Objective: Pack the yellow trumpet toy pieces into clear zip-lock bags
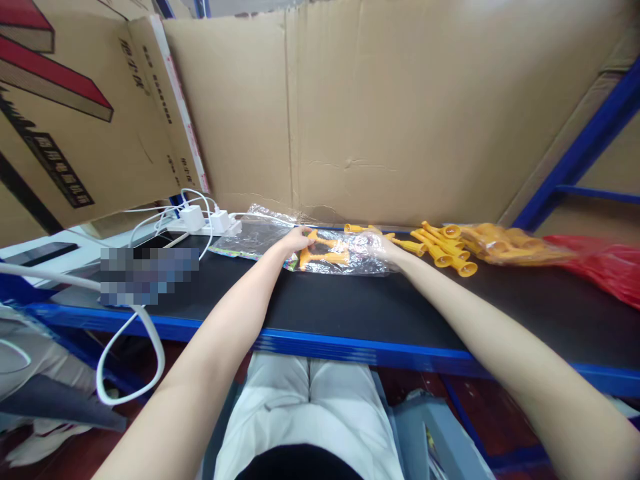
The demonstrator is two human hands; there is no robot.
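A clear plastic bag (365,265) lies on the black shelf top in front of me, with yellow plastic pieces (333,257) showing through it. My left hand (297,240) is closed on the bag's left end, fingers bent beside a yellow piece. My right hand (378,245) is at the right end of the bag, partly behind shiny film, so its fingers are not clear. Just behind and beside that hand are yellow horn-shaped pieces (411,247). More loose yellow horns (441,248) are piled farther right.
Another clear bag of yellow pieces (515,241) and a red plastic bag (600,263) lie at the right. Flat clear packaging (250,239), a white power strip (227,228) with cables, and a blurred-out item (150,275) are at the left. Cardboard (390,120) stands behind; a blue rail (350,348) edges the shelf.
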